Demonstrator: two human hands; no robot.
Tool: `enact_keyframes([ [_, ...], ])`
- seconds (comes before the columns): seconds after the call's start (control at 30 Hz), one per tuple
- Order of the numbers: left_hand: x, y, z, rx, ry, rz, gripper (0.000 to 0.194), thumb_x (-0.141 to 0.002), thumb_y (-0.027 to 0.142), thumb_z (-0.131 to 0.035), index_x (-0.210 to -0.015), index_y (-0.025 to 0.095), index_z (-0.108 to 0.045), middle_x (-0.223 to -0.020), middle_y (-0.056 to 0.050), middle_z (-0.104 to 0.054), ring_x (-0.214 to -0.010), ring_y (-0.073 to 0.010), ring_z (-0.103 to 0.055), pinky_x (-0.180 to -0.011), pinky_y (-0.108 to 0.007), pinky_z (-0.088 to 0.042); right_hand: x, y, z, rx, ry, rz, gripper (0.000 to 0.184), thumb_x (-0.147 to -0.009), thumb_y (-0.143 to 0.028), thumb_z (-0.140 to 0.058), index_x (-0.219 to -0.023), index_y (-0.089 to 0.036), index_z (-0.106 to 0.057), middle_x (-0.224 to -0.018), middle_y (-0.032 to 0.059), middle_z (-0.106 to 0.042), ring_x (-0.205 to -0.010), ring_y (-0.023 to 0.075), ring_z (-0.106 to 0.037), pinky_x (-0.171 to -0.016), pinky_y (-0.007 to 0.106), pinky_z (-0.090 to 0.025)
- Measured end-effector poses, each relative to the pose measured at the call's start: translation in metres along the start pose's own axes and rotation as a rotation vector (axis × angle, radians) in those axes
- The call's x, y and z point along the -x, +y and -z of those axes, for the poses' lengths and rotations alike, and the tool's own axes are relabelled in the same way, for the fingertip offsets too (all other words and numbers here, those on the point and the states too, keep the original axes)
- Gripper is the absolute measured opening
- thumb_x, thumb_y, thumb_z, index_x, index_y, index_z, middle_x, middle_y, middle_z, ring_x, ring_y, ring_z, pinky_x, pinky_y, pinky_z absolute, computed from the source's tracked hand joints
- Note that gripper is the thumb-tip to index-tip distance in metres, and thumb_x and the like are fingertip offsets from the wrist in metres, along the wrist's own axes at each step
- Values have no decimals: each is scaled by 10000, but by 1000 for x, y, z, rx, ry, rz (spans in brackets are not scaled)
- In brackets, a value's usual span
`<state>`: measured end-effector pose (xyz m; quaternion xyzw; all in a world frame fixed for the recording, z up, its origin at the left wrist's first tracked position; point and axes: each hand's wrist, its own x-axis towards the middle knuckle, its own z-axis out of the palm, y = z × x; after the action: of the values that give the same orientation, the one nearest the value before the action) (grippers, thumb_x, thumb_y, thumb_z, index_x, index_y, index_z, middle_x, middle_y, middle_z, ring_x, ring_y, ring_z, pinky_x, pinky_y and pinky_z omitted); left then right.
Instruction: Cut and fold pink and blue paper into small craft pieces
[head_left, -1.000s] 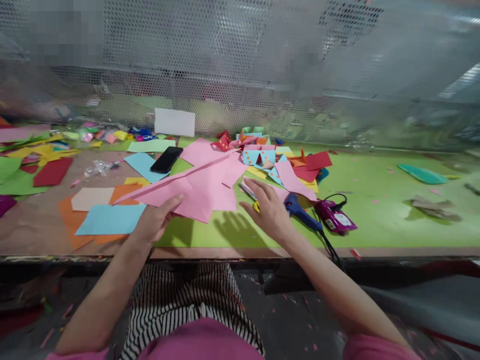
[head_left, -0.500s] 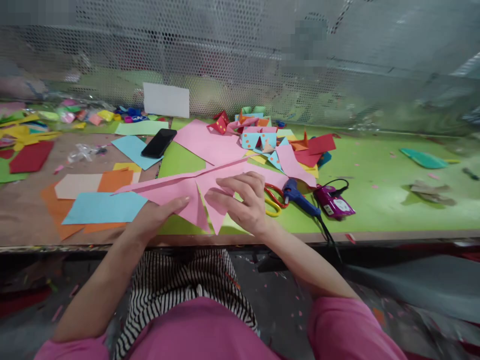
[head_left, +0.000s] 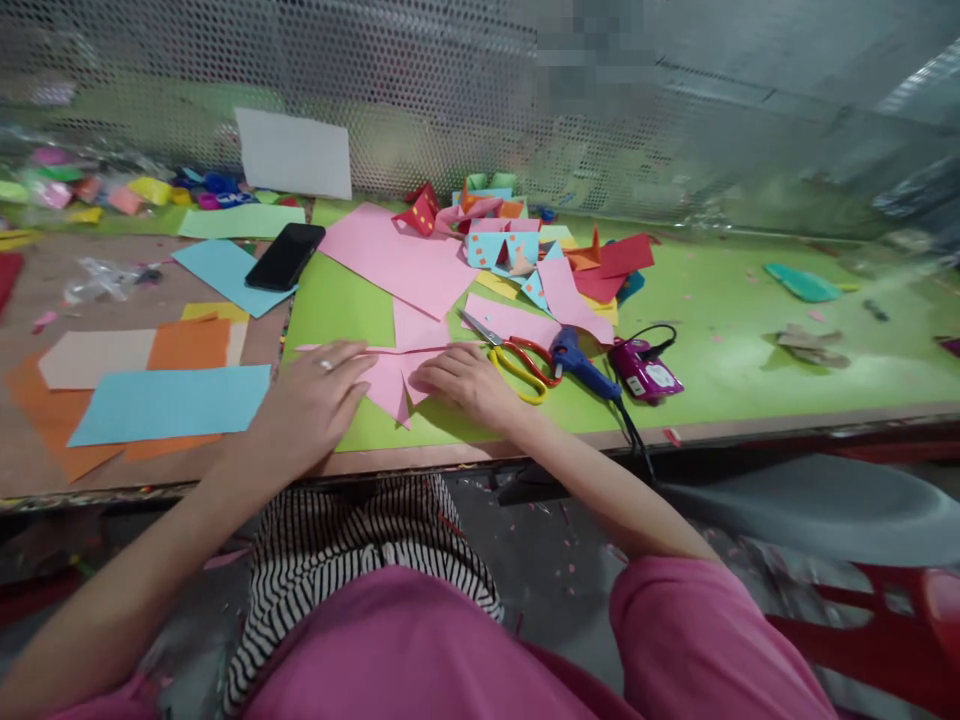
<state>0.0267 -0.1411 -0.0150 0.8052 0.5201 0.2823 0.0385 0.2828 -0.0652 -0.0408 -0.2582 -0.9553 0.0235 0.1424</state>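
A pink paper sheet (head_left: pixel 386 385) with a folded upper strip and a slit in its lower edge lies on the green table top. My left hand (head_left: pixel 319 400) rests on its left part, a ring on one finger, the fingers stretched over the paper. On the right part, my right hand (head_left: pixel 469 382) lies with its fingers flat, pressing near the fold. Both hands cover the sheet's outer ends. Just beyond my right hand are scissors (head_left: pixel 536 365) with red and yellow handles, lying beside a blue glue gun (head_left: pixel 585 365).
A phone (head_left: pixel 285 256), a light blue sheet (head_left: pixel 172 403) and orange paper (head_left: pixel 191 345) lie to the left. At the back are a large pink sheet (head_left: pixel 405 260) and dotted paper shapes (head_left: pixel 502 248). A purple device (head_left: pixel 646 370) sits at the right, near a mesh panel (head_left: pixel 420 90).
The pink sheet went from being held up and tilted to lying flat on the table. Both hands moved onto it, fingers laid down. The view has shifted, and the scissors' blades now show.
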Motion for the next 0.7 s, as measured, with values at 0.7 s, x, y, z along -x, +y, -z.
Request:
enact_keyframes([
  [0.7,-71,-40,-55,-253,-205,-88,368,-986,230,-369,-985,155,-729,-957,-162,-748,-869,-300,-686,-762,-397,-508,-30,3,2,-479,93,-505,308,-1003,-323,-603,-1254,-146,-604,-898,60,-743,-735,153,-628,-693,280,-432],
])
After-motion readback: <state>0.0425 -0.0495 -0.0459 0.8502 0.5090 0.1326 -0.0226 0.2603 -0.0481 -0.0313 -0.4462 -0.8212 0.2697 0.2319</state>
